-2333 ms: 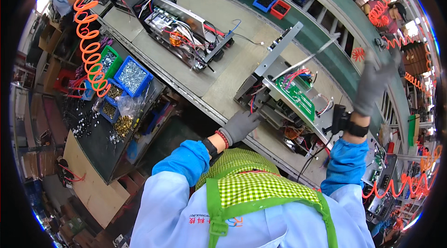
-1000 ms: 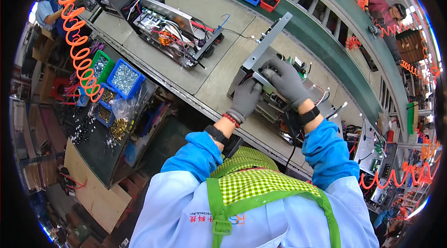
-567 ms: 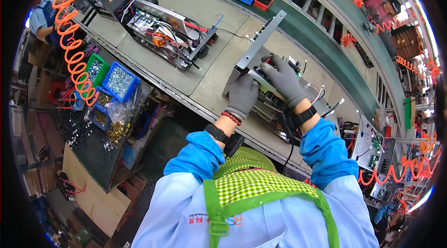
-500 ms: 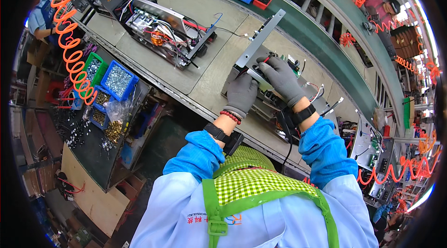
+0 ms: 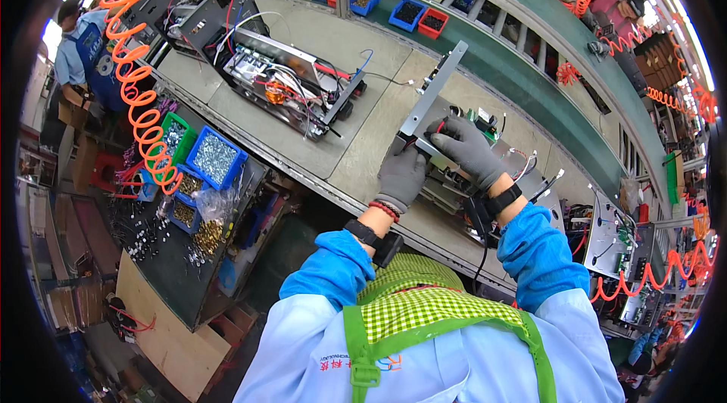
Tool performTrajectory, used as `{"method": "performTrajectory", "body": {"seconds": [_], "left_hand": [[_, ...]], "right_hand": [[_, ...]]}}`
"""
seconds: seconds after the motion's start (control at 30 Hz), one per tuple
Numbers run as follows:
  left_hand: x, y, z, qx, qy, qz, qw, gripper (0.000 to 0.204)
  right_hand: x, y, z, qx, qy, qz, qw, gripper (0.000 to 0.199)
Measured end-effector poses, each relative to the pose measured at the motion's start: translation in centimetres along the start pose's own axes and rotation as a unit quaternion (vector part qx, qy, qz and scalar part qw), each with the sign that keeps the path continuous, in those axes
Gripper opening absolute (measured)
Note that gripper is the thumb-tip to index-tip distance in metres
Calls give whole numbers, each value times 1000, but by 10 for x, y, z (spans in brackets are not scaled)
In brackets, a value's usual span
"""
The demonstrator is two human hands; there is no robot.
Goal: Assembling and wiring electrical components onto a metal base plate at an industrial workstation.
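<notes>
The left hand (image 5: 401, 177) gripped the near edge of the chassis (image 5: 443, 164) on the bench (image 5: 356, 153). The right hand (image 5: 468, 149) lay curled over its grey bracket (image 5: 433, 100), fingers pressed onto it, beside the green board (image 5: 478, 117).

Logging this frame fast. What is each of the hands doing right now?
Left hand: curled, gripping the near edge of the open metal chassis.
Right hand: fingers bent, pressing on parts inside the same chassis; a held part cannot be told.

Head-worn fisheye, downward over workbench (image 5: 363, 138)
</notes>
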State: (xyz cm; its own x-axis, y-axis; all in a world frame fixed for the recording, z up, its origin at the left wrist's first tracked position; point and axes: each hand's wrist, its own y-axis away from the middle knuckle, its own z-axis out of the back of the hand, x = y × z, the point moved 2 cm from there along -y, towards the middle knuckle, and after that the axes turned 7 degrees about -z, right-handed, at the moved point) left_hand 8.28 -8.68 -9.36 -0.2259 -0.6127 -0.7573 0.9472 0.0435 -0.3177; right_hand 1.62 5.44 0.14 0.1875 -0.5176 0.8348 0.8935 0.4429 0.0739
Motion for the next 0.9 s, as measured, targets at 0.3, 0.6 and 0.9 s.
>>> {"method": "performTrajectory", "body": {"seconds": [0.3, 0.6, 0.9], "left_hand": [[-8, 14, 18, 34, 57, 10, 998, 27], [0, 7, 7, 1, 50, 23, 999, 29], [-15, 16, 25, -7, 84, 26, 996, 32]], "right_hand": [[-4, 0, -3, -76, 96, -35, 992, 28], [8, 7, 0, 10, -43, -68, 997, 35], [16, 9, 3, 22, -8, -62, 998, 27]]}}
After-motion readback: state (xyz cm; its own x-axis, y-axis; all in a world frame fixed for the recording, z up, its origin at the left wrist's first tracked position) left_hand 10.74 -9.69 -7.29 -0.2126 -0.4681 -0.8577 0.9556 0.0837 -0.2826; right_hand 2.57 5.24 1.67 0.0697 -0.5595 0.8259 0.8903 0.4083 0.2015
